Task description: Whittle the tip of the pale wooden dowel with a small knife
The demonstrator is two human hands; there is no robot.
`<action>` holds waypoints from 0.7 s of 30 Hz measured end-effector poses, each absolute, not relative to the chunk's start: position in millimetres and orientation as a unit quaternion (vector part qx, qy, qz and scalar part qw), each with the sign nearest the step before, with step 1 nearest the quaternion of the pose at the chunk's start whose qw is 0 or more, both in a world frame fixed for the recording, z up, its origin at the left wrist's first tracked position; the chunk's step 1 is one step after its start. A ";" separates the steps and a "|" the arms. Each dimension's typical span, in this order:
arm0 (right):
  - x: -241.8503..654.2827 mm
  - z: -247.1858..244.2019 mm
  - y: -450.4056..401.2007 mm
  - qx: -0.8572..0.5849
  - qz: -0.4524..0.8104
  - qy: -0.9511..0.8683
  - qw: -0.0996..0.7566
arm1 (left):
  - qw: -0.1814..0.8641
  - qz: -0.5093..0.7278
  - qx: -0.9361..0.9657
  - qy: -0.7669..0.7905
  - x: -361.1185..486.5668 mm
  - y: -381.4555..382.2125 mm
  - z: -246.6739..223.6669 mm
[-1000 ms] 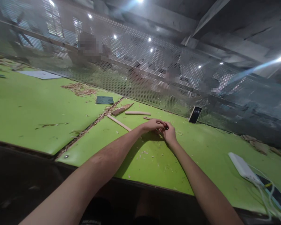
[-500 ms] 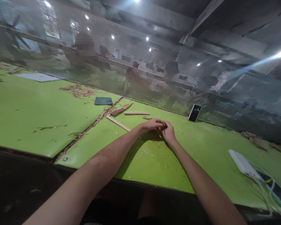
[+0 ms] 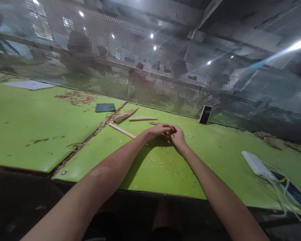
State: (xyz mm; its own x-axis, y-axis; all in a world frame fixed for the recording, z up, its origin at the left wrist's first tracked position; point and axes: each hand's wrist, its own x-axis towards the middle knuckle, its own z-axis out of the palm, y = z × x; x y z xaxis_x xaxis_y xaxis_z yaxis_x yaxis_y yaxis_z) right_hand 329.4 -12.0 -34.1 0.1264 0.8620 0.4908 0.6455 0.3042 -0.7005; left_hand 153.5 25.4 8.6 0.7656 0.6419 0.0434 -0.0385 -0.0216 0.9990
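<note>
Over the green table [image 3: 215,160], my left hand [image 3: 161,130] and my right hand [image 3: 177,135] meet, their fingers closed around something small and dark that I cannot make out. A thin wooden piece [image 3: 153,123] pokes out beyond my left hand. A pale wooden strip [image 3: 122,130] runs partly behind my left forearm. Farther back lie a slightly curved wooden piece [image 3: 142,118] and a brown pointed tool or piece [image 3: 125,115]. Small pale shavings are scattered below my hands.
A phone [image 3: 205,114] leans upright near the mesh screen [image 3: 110,77]. At the right are a white power bank [image 3: 257,164] with cables and a second phone [image 3: 296,194]. A green-grey cloth piece [image 3: 105,107] and wood shavings [image 3: 76,97] lie at the left. Several people are beyond the mesh.
The whole view has shifted slightly, so the table and objects appear a little further left and up. My hands remain together with only small finger movement.
</note>
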 end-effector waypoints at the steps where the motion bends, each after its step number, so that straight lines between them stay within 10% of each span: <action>1: 330.0 -35.0 -11.7 -0.581 0.114 -0.652 0.474 | 0.662 0.256 0.666 0.229 153.8 25.2 8.6; 21: 335.0 -31.9 -13.6 -0.583 0.086 -0.680 0.436 | 0.659 0.257 0.665 0.239 155.3 24.5 10.2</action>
